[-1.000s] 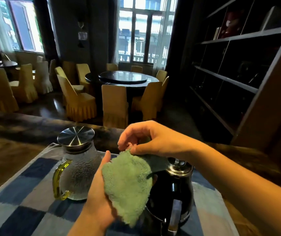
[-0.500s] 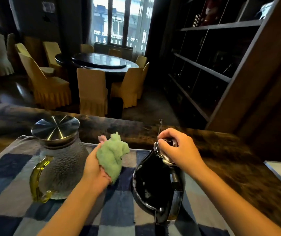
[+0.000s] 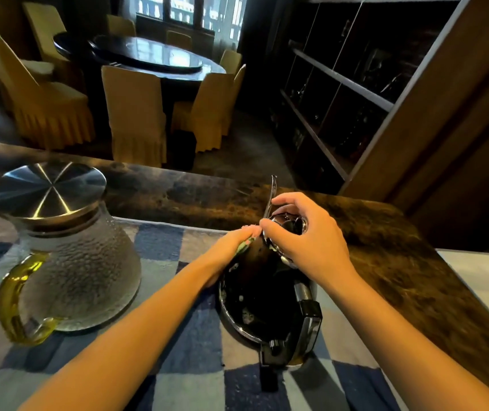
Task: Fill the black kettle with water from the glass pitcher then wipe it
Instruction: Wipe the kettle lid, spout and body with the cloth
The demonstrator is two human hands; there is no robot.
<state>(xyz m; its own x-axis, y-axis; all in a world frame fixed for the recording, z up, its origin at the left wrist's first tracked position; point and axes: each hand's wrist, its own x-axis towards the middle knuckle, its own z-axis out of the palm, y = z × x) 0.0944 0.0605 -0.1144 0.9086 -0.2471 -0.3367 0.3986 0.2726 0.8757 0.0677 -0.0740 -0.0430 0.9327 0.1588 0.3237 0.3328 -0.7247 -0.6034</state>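
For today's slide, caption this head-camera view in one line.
Left hand presses a green cloth against the black kettle while the right hand steadies its lid.

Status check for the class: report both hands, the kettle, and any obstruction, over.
Left hand presses green cloth against black kettle. Right hand grips kettle's shiny lid. Textured glass pitcher stands apart, lidded. Nothing in the way.

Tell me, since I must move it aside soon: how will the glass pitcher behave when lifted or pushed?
The glass pitcher looks thick-walled with a wide base, so probably heavy and unlikely to tip. Its pebbled wall may grip better than smooth glass, yet it is still breakable. The metal lid might slip off if tilted; lift by the yellow handle.
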